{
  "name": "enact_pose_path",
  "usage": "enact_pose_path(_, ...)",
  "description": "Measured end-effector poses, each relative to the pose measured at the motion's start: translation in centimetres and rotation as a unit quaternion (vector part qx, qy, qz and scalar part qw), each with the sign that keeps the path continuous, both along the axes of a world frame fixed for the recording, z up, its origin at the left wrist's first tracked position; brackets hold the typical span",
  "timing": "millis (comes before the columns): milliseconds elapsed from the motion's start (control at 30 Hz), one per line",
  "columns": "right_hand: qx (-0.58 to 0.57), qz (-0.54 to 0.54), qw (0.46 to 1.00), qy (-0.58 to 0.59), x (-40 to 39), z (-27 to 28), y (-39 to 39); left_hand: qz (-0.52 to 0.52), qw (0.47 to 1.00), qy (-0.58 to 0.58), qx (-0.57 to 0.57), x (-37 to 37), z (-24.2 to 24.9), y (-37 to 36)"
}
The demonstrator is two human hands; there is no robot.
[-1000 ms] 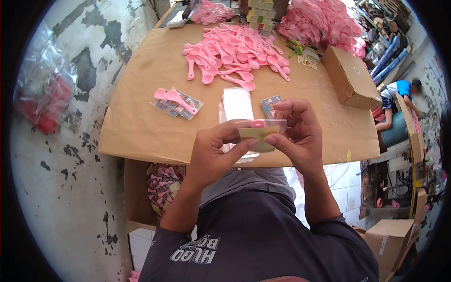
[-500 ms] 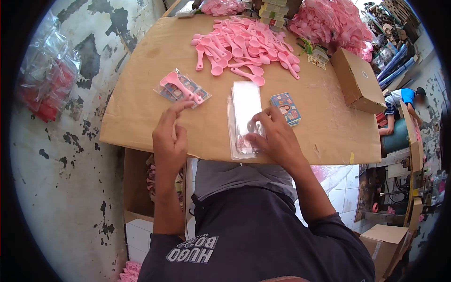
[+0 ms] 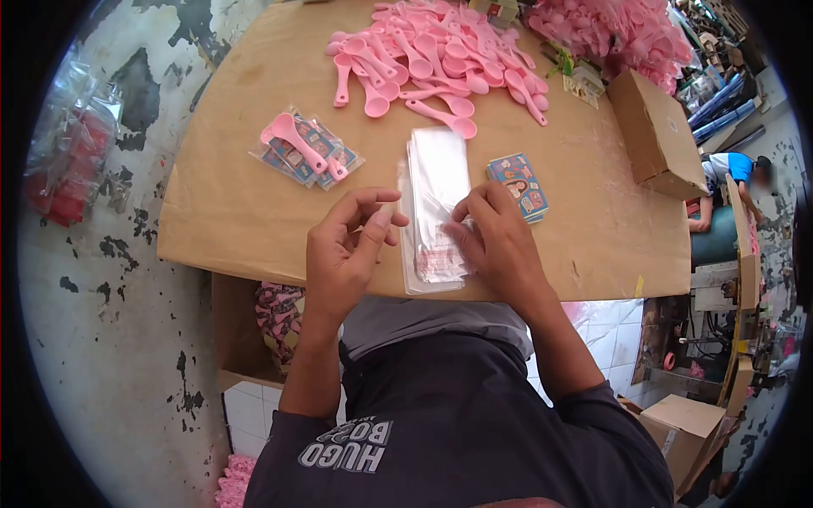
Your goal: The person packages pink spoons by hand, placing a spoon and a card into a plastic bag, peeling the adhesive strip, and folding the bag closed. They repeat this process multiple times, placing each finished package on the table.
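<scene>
A stack of clear plastic bags [image 3: 439, 169] lies lengthwise near the table's front edge. My right hand [image 3: 501, 241] is at the stack's right side, with thumb and fingertips pinched on the edge of a plastic bag. Left of the stack, my left hand [image 3: 345, 245] hovers with bent fingers apart and nothing between them. Just beyond my right hand sits a pile of blue printed cards [image 3: 520, 184]. Farther left, pink measuring spoons [image 3: 298, 146] rest on bagged blue cards [image 3: 315, 135].
A big heap of loose pink spoons [image 3: 440, 59] covers the table's far middle. At the right edge stands a cardboard box [image 3: 656, 135], with bagged pink spoons [image 3: 614, 34] behind it. Clear bags [image 3: 76, 152] hang on the left wall. Another person [image 3: 730, 173] bends at far right.
My left hand has moved right and nearer to me, away from the bagged spoons and toward the plastic bags. My right hand stays at the stack. The view has shifted slightly.
</scene>
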State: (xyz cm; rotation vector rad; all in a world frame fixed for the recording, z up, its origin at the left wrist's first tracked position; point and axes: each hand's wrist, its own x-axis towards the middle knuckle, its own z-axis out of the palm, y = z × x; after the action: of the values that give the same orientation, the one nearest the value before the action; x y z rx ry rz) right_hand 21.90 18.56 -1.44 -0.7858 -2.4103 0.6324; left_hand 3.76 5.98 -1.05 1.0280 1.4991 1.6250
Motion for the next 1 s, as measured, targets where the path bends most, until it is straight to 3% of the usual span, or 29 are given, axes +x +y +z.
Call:
enact_pose_path(200,0.035,-0.011,0.995,0.088,0.4,0.0,0.6,-0.052,0.996,-0.062,-0.023,1.0,-0.7,1.3)
enact_pose_path(300,0.023,-0.002,0.995,0.101,0.6,0.8,0.9,-0.031,0.999,0.004,-0.023,1.3,0.0,2.1)
enact_pose_path(733,0.016,0.077,0.994,0.078,0.6,2.0,0.3,-0.061,0.994,-0.073,-0.063,1.4,-0.6,3.5)
enact_pose_path(933,0.03,0.067,0.997,0.027,0.7,1.5,-0.2,-0.03,0.994,-0.038,-0.1,1.3,-0.6,3.4)
enact_pose_path(1000,0.04,0.066,0.997,-0.013,0.7,1.1,-0.4,-0.007,0.992,0.058,-0.112,1.0,-0.6,3.2)
